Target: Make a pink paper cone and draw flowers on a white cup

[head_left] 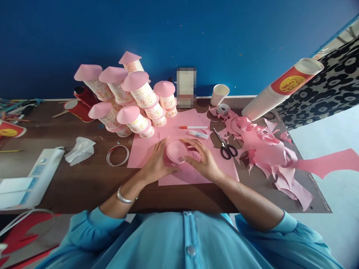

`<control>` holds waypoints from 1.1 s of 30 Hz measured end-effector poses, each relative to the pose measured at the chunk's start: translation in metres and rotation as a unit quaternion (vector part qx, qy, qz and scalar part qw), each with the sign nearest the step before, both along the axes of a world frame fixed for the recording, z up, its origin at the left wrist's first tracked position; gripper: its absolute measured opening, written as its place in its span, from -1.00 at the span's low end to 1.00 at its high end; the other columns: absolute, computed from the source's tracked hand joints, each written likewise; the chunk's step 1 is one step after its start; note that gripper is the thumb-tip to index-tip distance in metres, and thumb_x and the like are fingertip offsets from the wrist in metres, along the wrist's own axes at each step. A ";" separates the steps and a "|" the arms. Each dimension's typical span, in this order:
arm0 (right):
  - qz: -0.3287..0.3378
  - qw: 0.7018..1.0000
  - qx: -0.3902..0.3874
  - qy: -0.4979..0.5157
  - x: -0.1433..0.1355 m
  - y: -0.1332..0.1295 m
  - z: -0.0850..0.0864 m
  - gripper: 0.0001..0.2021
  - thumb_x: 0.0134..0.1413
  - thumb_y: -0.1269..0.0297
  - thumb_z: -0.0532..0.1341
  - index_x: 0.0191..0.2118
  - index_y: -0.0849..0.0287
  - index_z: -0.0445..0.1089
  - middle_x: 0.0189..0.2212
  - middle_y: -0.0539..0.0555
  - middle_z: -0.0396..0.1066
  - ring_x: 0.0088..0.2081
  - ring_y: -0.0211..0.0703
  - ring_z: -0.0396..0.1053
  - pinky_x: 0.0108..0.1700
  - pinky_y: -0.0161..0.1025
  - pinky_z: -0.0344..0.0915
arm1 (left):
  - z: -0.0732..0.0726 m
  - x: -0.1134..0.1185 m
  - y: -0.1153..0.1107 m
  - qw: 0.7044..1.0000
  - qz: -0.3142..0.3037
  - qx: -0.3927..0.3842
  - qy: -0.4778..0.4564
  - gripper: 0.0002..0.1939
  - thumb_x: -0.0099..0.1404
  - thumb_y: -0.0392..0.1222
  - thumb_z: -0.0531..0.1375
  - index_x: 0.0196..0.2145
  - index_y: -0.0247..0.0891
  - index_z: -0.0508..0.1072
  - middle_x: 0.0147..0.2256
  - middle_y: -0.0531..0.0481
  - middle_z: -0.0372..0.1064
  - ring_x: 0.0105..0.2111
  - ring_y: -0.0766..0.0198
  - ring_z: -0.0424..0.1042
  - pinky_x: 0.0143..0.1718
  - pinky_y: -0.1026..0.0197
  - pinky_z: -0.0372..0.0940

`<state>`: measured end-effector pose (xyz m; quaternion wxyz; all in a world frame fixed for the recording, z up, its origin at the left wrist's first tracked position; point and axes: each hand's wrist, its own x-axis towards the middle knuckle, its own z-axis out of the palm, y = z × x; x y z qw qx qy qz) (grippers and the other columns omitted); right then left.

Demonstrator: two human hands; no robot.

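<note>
A small round pink paper piece (pixel 177 151), apparently a shallow cone, is between my hands above pink sheets (pixel 179 178). My left hand (pixel 158 162) curves around its left side, fingers stretched and thumb below it; whether it touches is unclear. On the right edge, the thumb and fingertips of my right hand (pixel 202 158) close on the piece. Beyond my hands lie an orange-capped marker (pixel 193 127) and a white glue stick (pixel 198 134). Black-handled scissors (pixel 224 145) lie to the right of my right hand.
Decorated paper-cup towers (pixel 140 93) with pink cone roofs stand back left. A tape roll (pixel 117 155) and crumpled white paper (pixel 80 150) lie left. Pink scraps (pixel 263 149) cover the right side. A tall cup stack (pixel 280 89) leans behind them, near a single cup (pixel 219 94).
</note>
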<state>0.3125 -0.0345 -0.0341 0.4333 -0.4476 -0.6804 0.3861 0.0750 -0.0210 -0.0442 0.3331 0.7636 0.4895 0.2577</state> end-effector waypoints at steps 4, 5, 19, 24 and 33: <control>-0.036 0.995 0.090 -0.036 0.002 0.001 0.002 -0.62 0.42 0.10 0.29 0.27 -0.04 0.46 0.19 0.21 0.49 0.28 0.10 0.42 0.27 0.12 0.46 | 0.021 -0.011 0.008 0.995 -0.055 0.079 -0.035 -0.08 0.45 0.16 0.29 0.56 -0.04 -0.07 0.52 -0.28 0.01 0.53 -0.15 0.03 0.47 -0.25 0.14; -0.048 0.991 0.111 -0.056 0.002 0.001 0.002 -0.63 0.43 0.11 0.28 0.27 -0.05 0.47 0.18 0.20 0.49 0.26 0.11 0.42 0.28 0.16 0.44 | 0.024 -0.008 0.010 0.990 -0.071 0.114 -0.030 -0.18 0.51 0.11 0.22 0.56 -0.02 -0.05 0.52 -0.25 0.03 0.53 -0.10 0.02 0.49 -0.24 0.10; -0.058 0.945 0.254 -0.198 -0.006 -0.004 -0.002 -0.59 0.46 0.33 0.18 0.34 0.08 0.38 0.19 0.26 0.52 0.23 0.17 0.42 0.24 0.20 0.46 | -0.001 0.018 0.009 0.962 -0.111 0.244 0.055 -0.18 0.59 -0.04 0.11 0.58 -0.09 -0.27 0.48 -0.38 0.11 0.54 -0.11 0.02 0.46 -0.33 0.14; -0.065 0.948 0.260 -0.173 -0.003 -0.004 0.001 -0.56 0.44 0.34 0.20 0.36 0.07 0.35 0.16 0.25 0.53 0.23 0.17 0.43 0.23 0.22 0.45 | 0.017 0.018 0.016 0.969 -0.100 0.214 0.066 -0.12 0.49 0.15 0.22 0.55 -0.12 -0.08 0.47 -0.39 0.14 0.50 -0.15 0.10 0.45 -0.37 0.11; -0.131 0.954 0.233 -0.135 0.006 0.006 0.002 -0.72 0.44 0.33 0.16 0.12 0.00 0.51 0.01 0.19 0.60 0.08 0.12 0.53 0.12 0.20 0.49 | 0.027 0.035 0.031 0.980 -0.147 0.127 0.049 -0.40 0.50 0.13 0.23 0.38 -0.09 0.33 0.36 -0.25 0.37 0.43 -0.08 0.27 0.46 -0.36 0.06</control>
